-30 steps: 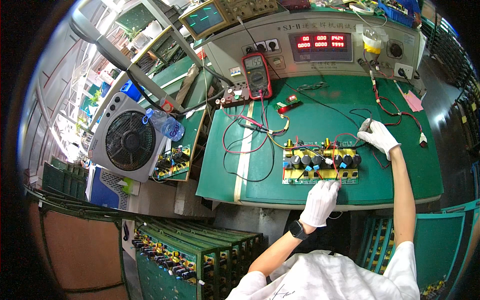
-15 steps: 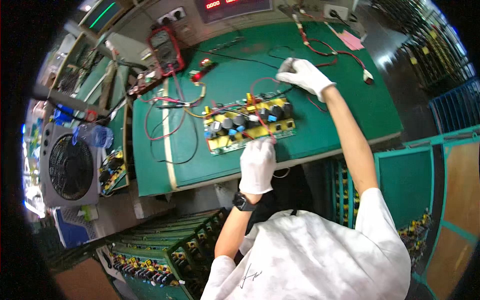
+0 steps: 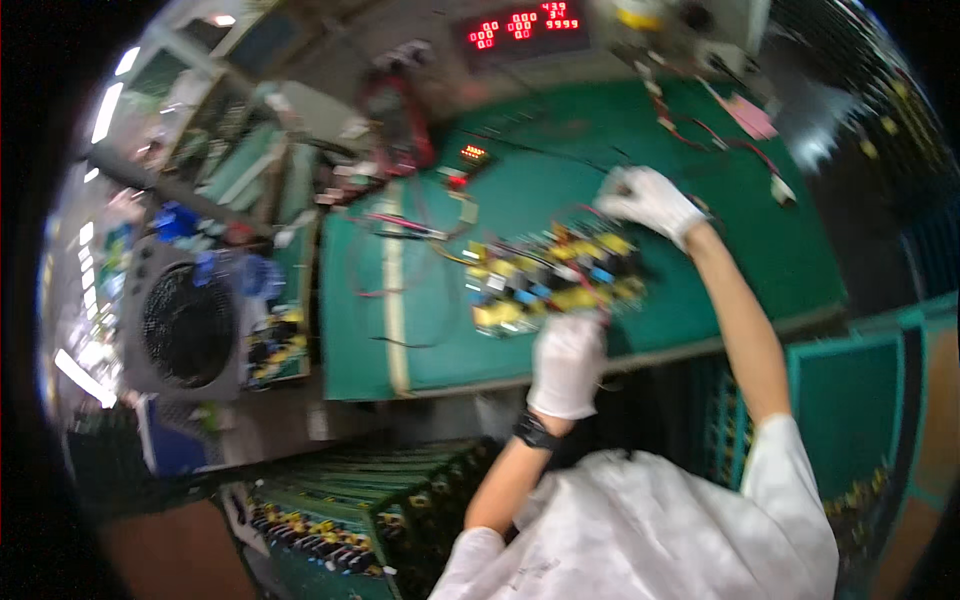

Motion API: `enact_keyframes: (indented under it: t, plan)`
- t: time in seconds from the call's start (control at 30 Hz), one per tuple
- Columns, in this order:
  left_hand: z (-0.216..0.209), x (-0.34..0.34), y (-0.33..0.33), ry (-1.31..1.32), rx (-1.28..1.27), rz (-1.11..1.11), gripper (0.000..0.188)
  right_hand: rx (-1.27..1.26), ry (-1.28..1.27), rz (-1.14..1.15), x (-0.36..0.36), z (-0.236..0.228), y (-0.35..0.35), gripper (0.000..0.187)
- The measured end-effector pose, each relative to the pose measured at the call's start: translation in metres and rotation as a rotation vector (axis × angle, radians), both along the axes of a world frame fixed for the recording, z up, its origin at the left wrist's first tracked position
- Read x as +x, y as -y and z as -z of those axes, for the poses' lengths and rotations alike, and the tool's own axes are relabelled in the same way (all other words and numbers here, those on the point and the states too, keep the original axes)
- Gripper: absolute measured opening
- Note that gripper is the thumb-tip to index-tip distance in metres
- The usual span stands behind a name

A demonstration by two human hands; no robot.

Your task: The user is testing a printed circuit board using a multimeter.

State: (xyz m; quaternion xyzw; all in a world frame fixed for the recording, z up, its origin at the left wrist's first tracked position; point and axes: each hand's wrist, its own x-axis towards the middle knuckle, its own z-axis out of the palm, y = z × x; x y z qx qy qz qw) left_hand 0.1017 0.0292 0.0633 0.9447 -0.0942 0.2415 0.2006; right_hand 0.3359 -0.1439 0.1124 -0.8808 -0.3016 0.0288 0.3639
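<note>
A long circuit board (image 3: 520,297) lies on the green bench mat, crowded with yellow parts, dark cylinders and small blue parts. At its near edge is my left hand (image 3: 568,365), in a white glove, fingers closed around the end of a red lead that runs across the board. My right hand (image 3: 650,203), also gloved in white, is at the far right corner of the board, with fingers bent together. Whatever sits between those right fingertips is hidden and blurred. Red and black probes (image 3: 405,228) lie left of the board.
A red multimeter (image 3: 397,125) and a small lit meter (image 3: 473,153) stand behind the board. A red digit display (image 3: 525,28) is at the back. Red wiring (image 3: 740,150) lies at the right. A fan (image 3: 188,325) stands left; racked boards (image 3: 320,535) fill the lower left.
The view has swung, so the bench appears farther right and lower. My right hand has come slightly closer to the board. More digits show on the display; my left hand stays at the near edge.
</note>
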Motion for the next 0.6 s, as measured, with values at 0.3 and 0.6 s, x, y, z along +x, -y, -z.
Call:
enact_keyframes:
  t: [0.3,0.6]
  plan:
    - [-0.004,-0.003,0.002,0.079,-0.124,0.057,0.019,0.018,-0.152,0.026,-0.011,-0.008,0.001,0.039]
    - [0.008,0.008,0.009,0.114,-0.170,0.083,0.017,0.116,-0.158,0.091,-0.001,0.008,0.019,0.031]
